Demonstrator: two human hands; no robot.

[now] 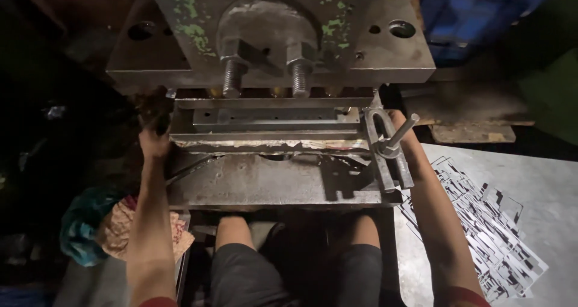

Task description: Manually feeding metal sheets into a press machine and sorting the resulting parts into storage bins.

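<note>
Bare forearms — red short sleeves, dark grey shorts

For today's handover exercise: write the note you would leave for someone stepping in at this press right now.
Left hand: raised at the left end of the die, fingers in shadow; grip unclear.
Right hand: hidden behind the clamp bracket at the die's right end; only the forearm shows.
Punched metal strips lie piled on the table at right.
Bed plate shows no loose part. Whether a strip sits in the die cannot be told.
</note>
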